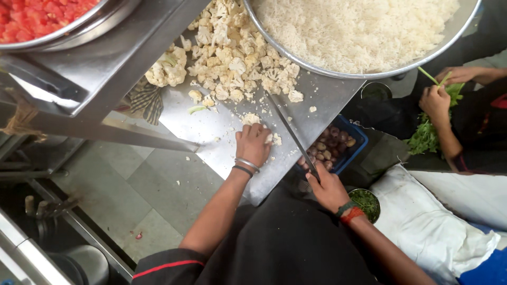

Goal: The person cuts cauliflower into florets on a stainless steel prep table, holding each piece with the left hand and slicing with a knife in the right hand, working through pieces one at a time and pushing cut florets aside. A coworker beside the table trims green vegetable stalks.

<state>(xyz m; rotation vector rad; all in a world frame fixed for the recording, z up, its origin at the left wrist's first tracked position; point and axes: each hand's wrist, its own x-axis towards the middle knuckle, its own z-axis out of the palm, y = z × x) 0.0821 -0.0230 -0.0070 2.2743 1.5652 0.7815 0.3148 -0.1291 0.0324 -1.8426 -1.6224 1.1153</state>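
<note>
The right hand point(326, 186) is clamped on the handle of a long knife point(289, 130) whose blade slants over the steel table point(222, 126). Just left of the blade, the left hand point(253, 143) presses curled fingers onto a cauliflower piece point(274, 139). Beyond the blade lies a heap of florets point(232, 58), then a rice-filled bowl point(364, 31).

Bare steel table point(211, 126) left of hands; cauliflower pile point(232, 58), rice bowl point(364, 74) block beyond.
</note>
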